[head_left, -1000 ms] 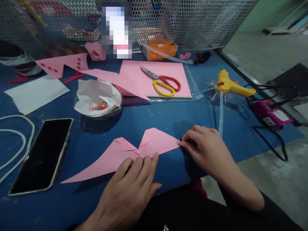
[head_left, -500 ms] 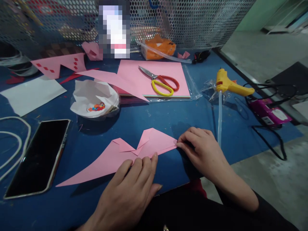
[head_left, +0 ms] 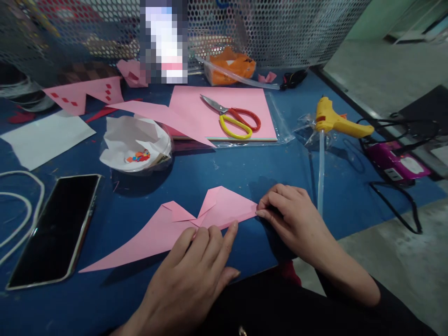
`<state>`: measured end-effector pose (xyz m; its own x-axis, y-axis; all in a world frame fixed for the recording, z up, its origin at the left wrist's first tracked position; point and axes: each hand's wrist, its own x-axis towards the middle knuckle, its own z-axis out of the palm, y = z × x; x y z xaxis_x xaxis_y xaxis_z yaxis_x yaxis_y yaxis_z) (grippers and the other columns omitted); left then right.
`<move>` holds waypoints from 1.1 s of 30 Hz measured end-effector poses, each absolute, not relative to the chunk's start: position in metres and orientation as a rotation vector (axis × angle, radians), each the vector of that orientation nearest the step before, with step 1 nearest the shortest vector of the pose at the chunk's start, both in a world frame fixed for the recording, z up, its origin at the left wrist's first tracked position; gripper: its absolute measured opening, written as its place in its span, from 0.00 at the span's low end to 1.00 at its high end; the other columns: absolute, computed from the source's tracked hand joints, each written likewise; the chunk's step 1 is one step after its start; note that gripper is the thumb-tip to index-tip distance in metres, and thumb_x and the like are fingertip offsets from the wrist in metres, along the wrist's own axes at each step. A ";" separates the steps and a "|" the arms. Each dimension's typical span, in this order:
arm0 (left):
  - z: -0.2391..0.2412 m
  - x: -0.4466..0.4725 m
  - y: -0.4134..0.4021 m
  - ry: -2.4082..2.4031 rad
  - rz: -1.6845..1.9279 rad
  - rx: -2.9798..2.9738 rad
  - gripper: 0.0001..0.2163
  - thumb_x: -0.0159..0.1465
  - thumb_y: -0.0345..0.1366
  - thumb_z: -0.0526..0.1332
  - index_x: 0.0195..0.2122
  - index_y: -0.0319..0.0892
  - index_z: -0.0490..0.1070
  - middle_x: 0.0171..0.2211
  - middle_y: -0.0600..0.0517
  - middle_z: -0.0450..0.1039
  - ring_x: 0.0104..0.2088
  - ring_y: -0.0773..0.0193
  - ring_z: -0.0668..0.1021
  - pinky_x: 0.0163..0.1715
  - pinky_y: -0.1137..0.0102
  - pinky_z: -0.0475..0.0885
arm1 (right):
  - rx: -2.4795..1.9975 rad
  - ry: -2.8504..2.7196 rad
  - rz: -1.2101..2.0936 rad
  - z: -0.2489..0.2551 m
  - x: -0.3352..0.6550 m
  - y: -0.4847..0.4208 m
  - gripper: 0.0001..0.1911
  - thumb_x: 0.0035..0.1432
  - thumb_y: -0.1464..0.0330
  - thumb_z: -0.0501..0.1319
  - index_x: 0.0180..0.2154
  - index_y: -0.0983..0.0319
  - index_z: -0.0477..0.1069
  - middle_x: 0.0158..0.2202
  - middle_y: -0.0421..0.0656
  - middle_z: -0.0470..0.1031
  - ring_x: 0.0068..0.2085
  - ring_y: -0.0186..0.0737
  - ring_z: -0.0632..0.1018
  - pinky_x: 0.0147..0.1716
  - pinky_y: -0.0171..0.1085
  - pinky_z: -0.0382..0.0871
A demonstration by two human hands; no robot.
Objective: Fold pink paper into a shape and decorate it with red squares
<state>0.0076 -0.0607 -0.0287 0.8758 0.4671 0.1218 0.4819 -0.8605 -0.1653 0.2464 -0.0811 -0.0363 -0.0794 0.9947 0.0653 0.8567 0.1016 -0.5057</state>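
A pink paper cutout (head_left: 150, 238) with two folded collar-like flaps and a narrow fold along its near edge lies on the blue table. My left hand (head_left: 196, 266) presses on that near edge, its fingers stretched out and the index fingertip on the folded strip. At the paper's right tip, my right hand (head_left: 290, 214) pinches the end between thumb and fingers. The paper's long left point rests free on the table. Part of the near edge is hidden under my left fingers.
Beyond the paper are a paper-lined bowl (head_left: 136, 140) and scissors (head_left: 238, 122) on pink sheets (head_left: 185, 100). A yellow glue gun (head_left: 327, 119) with a glue stick stands right, near a purple power strip (head_left: 399, 163). A phone (head_left: 54, 228) and white cable (head_left: 38, 186) lie left.
The left index finger has slid slightly right along the folded edge. My right hand keeps its pinch on the tip. The view has shifted very slightly.
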 end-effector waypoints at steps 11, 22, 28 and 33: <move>-0.033 0.012 -0.059 -0.722 -0.143 -2.866 0.23 0.72 0.42 0.50 0.64 0.35 0.63 0.40 0.46 0.76 0.39 0.55 0.72 0.47 0.59 0.61 | -1.966 -2.079 0.270 -0.034 0.237 -0.077 0.08 0.64 0.68 0.59 0.31 0.60 0.69 0.31 0.43 0.71 0.36 0.44 0.72 0.39 0.43 0.60; -0.030 0.014 -0.061 -0.760 -0.177 -2.888 0.23 0.71 0.42 0.51 0.62 0.35 0.66 0.39 0.45 0.76 0.39 0.54 0.73 0.49 0.58 0.60 | -1.742 -1.927 -0.089 -0.041 0.230 -0.106 0.09 0.66 0.73 0.54 0.47 0.60 0.69 0.40 0.45 0.81 0.41 0.44 0.79 0.47 0.46 0.66; -0.029 0.015 -0.063 -0.755 -0.163 -2.873 0.22 0.72 0.41 0.50 0.60 0.33 0.68 0.39 0.44 0.77 0.41 0.53 0.74 0.50 0.57 0.60 | -1.415 -2.362 -0.095 -0.062 0.211 -0.125 0.21 0.70 0.67 0.52 0.58 0.73 0.66 0.59 0.53 0.72 0.62 0.45 0.70 0.60 0.44 0.65; -0.029 0.014 -0.067 -0.804 -0.193 -2.853 0.22 0.73 0.41 0.48 0.61 0.35 0.68 0.41 0.43 0.77 0.42 0.53 0.75 0.49 0.57 0.61 | -1.531 -2.303 -0.101 -0.066 0.218 -0.130 0.31 0.70 0.60 0.50 0.65 0.76 0.55 0.60 0.59 0.70 0.63 0.52 0.69 0.57 0.51 0.70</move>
